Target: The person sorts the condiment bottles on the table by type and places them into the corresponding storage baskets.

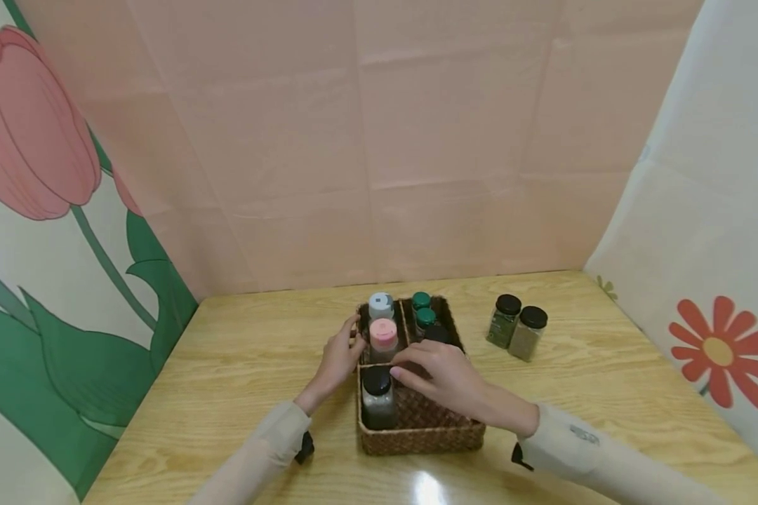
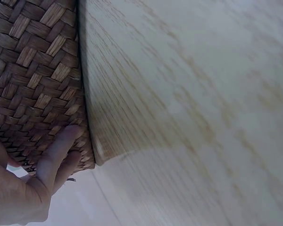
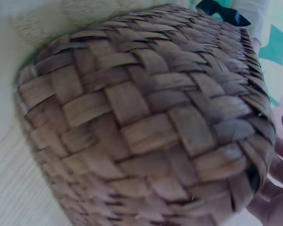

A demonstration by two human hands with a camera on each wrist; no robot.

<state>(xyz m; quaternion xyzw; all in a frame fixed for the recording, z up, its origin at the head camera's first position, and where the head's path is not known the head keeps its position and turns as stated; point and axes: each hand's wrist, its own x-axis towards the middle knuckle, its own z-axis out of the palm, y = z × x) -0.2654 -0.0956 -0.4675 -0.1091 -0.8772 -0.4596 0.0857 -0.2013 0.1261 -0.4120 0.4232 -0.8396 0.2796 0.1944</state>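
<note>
A brown woven basket (image 1: 422,440) with dividers stands on the table, holding several lidded jars. My left hand (image 1: 341,356) is at its left side; in the left wrist view its fingers (image 2: 56,153) touch the outer wall. Over the basket's middle is my right hand (image 1: 445,375), thumb and forefinger near the cross divider, with no held object visible. Just left of those fingertips stands a black-lidded jar (image 1: 379,407) in the front compartment. Behind it are a pink-lidded jar (image 1: 383,333) and a pale-blue-lidded jar (image 1: 381,306). My right hand partly hides another black lid (image 1: 436,333).
Two green-lidded jars (image 1: 424,318) stand in the basket's back right compartment. Outside, to the right, a black-lidded jar with green contents (image 1: 502,328) stands beside a black-lidded jar with tan contents (image 1: 526,340). A pink cloth backdrop (image 1: 354,175) hangs behind the wooden table (image 1: 259,344).
</note>
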